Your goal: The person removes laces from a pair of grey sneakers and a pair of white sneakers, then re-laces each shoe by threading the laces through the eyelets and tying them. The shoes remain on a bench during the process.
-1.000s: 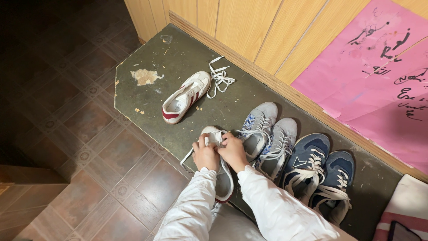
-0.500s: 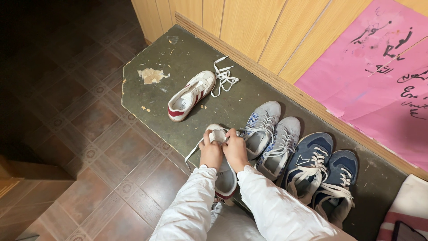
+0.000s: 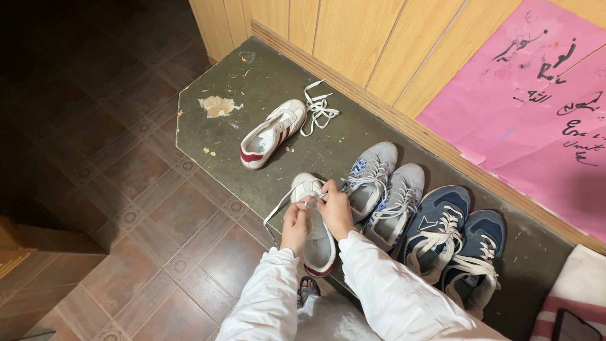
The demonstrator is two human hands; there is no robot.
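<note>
Room: brown patterned floor tiles (image 3: 145, 208) lying to the left and front of the bench, wide and bare; pale wood panel wall (image 3: 353, 38) running along the bench's back edge.
Bench: dark green bench (image 3: 252, 76), top scuffed and paint-chipped, far-left corner cut at a slant; left half carrying only one shoe, right half crowded.
Hands: left hand (image 3: 295, 225) and right hand (image 3: 335, 212) both pinching at the lace (image 3: 278, 205) over the near shoe's toe end, fingers closed on it; white sleeves.
Held shoe: white sneaker w/ red trim (image 3: 317, 237) sitting at the bench's front edge, heel hanging over the edge toward the person, a lace loop dangling off the edge on the left.
Its mate: second white and red sneaker (image 3: 273, 134) lying well apart, mid-bench toward the left end, unlaced.
Loose lace: white loose lace (image 3: 317, 108) bunching just beside that shoe's toe, near the back edge.
Count: 6 shoes total; 2 white/red, 2 grey, 2 navy.
Grey pair: grey mesh sneakers (image 3: 382, 192) sitting side by side, nearest one touching the right hand.
Navy pair: navy sneakers w/ white laces (image 3: 457, 237) standing right of the grey pair, towards the bench's right end.
Wall extras: pink paper sheets (image 3: 505, 113) w/ black handwriting hanging on the panels.
Right corner: striped red/white cloth (image 3: 584, 290) w/ a dark phone (image 3: 571, 327) lying on it.
</note>
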